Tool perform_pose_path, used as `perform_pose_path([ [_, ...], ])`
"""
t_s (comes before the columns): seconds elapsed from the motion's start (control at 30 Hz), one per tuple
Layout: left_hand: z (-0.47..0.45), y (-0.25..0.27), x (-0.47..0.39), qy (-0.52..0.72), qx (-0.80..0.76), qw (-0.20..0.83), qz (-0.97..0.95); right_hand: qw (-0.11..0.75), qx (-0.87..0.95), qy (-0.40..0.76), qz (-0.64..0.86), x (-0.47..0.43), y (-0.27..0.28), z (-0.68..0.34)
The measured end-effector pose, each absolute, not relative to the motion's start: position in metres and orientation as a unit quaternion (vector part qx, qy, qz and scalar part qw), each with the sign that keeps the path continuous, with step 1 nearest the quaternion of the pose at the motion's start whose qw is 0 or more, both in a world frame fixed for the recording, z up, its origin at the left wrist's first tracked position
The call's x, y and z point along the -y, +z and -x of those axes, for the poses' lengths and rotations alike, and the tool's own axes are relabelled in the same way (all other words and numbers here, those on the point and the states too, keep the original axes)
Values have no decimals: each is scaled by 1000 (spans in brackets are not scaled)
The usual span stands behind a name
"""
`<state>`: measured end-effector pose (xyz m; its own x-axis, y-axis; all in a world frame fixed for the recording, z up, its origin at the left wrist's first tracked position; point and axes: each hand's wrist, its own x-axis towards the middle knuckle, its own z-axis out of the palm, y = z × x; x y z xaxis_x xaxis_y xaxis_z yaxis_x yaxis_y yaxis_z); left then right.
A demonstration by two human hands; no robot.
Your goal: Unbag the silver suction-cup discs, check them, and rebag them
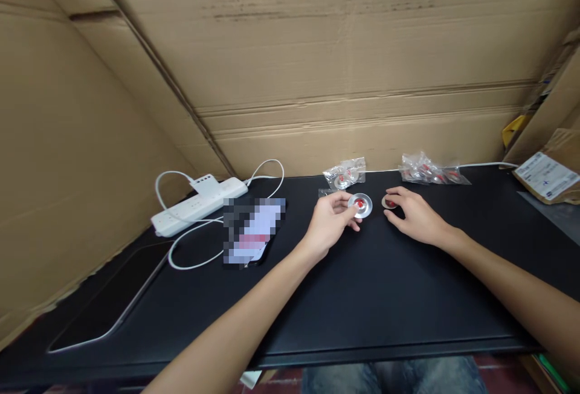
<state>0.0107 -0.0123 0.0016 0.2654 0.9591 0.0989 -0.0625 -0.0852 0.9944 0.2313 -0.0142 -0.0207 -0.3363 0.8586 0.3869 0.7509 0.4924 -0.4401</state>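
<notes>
My left hand (333,219) pinches a round silver metal disc (366,208) with a red centre, its face turned toward me. To the right, my right hand (414,216) has its thumb and fingers around the edge of a smaller-looking round disc (386,203) with a red part, low over the black table (362,297). Most of that second disc is covered by the fingers. Behind my left hand lies a clear plastic bag (356,167) with similar red and silver discs. Another clear bag (426,168) with several of them lies behind my right hand.
On the left are a white power strip (199,203) with a plugged-in charger, looping white cables (174,258), a blurred-out phone (256,234) and a dark tablet-like panel (113,297). Cardboard walls (344,49) stand behind and left. A labelled package (548,176) lies at right.
</notes>
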Motion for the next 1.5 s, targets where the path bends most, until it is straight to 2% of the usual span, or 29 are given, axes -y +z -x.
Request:
perform_pose_path([
  [0.2, -11, 2, 11, 460, -397, 555, -568, 277, 824, 51, 491, 16, -22, -228],
  [0.43, -13, 2, 15, 430, -374, 589, -574, 452, 788, 6, 419, 32, -6, -212],
  [0.6, -14, -1, 18, 415, -336, 616, -579, 426, 826, 67, 362, 40, -7, -199],
  [1.0, -17, 1, 22, 403, -315, 616, -599, 409, 813, 89, 404, 39, -11, -199],
  [1.27, -15, 0, 20, 408, -301, 585, -633, 446, 792, 101, 404, 42, -9, -196],
  [1.5, -15, 5, 24, 382, -236, 663, -599, 474, 779, 119, 392, 49, -6, -191],
])
